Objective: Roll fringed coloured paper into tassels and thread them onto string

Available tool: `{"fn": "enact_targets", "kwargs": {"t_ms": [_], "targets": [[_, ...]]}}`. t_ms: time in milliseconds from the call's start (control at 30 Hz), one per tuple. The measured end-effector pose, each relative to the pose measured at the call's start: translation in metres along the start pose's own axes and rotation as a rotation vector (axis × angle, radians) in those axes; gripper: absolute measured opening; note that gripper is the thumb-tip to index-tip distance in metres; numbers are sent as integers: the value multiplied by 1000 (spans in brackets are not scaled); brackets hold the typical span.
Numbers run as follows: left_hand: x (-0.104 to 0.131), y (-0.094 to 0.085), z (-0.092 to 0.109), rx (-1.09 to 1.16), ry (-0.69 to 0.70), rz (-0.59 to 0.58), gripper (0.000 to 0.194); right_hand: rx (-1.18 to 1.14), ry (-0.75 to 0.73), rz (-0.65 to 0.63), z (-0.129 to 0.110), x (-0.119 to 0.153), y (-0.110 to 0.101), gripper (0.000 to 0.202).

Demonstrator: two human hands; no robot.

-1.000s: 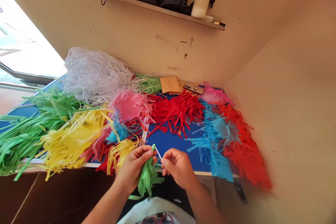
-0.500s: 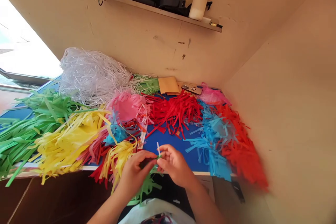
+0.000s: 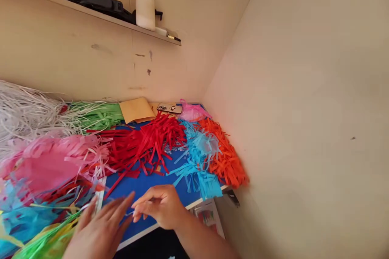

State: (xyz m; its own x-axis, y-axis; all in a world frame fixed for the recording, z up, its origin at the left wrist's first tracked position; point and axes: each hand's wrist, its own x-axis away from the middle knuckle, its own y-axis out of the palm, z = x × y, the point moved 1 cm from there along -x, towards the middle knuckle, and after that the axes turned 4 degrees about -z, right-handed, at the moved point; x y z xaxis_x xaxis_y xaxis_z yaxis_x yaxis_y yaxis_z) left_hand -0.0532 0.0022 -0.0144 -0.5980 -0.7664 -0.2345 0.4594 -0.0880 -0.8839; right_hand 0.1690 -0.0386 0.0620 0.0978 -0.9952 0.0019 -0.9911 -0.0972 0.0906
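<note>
My right hand [image 3: 165,207] hovers over the front of the blue tabletop [image 3: 129,186], thumb and fingertips pinched on a thin whitish strip [image 3: 129,213]. Just left of it is my left hand [image 3: 101,226], smeared by motion, its fingers stretched out and apart. I see nothing held in the left hand. Green paper strips [image 3: 50,236] lie beside my left wrist, over yellow ones. Nearest beyond the hands are a heap of red paper strips [image 3: 146,137] and a light blue fringed bunch [image 3: 200,149].
Pink fringed paper [image 3: 51,158] and white shredded strips [image 3: 27,117] pile up at left. At the back lie an envelope [image 3: 136,110], a phone [image 3: 169,108] and a pink plastic bag [image 3: 193,111]. Orange strips [image 3: 227,162] line the right wall. A glue bottle [image 3: 145,8] stands on the shelf.
The view has swung right. My hands were close together, pinching a white strip with something green; now the left has drawn away with fingers spread, and green strips appear beside it.
</note>
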Motion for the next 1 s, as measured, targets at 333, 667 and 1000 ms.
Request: {"fn": "enact_targets", "kwargs": {"t_ms": [333,667,1000], "targets": [[-4,7,10,-409,-136,33,45,1488,156,614,-19,-20,-204,29],[-10,17,16,-307,-140,157,44,1404,-9,420,-7,-27,-176,25],[-14,26,26,-29,42,159,43,1446,85,445,1,-38,-197,18]]}}
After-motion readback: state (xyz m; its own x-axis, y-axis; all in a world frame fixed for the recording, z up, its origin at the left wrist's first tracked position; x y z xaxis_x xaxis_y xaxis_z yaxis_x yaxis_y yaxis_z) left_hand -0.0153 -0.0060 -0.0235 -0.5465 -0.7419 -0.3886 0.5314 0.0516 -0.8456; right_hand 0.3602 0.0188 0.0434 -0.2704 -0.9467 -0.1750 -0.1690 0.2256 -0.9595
